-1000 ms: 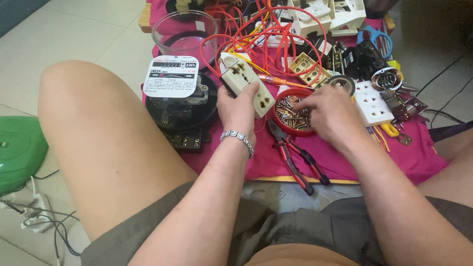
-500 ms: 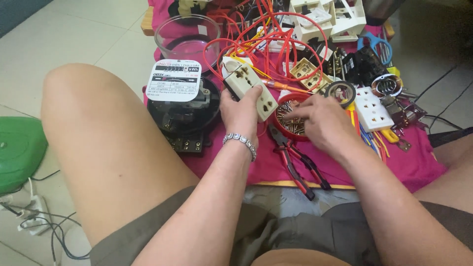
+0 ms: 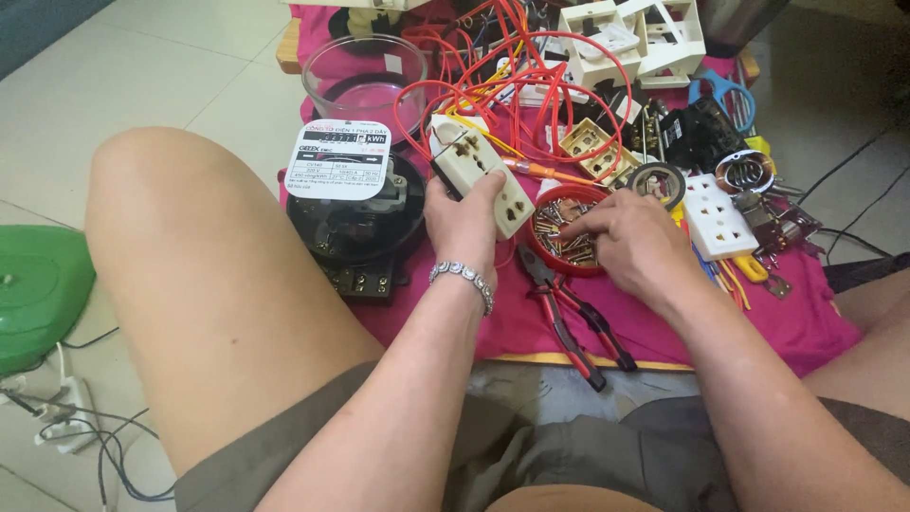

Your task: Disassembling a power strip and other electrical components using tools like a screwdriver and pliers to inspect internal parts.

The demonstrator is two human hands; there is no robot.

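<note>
Left hand [image 3: 464, 223] closed around cream socket strip [image 3: 482, 171], held above pink cloth [image 3: 531, 327]. Right hand [image 3: 637, 242] with fingers curled loosely into red dish of screws [image 3: 567, 237]; grasp unclear. Pliers [image 3: 569, 308] just beside.

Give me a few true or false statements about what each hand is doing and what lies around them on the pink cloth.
1. The left hand holds a cream plastic multi-socket block. True.
2. The right hand grips the red-handled pliers. False: its fingers reach into the round red tray of screws; the pliers lie on the pink cloth.
3. The black round electricity meter sits right of the tray. False: left.
4. A silver bracelet circles the left wrist. True.
</note>
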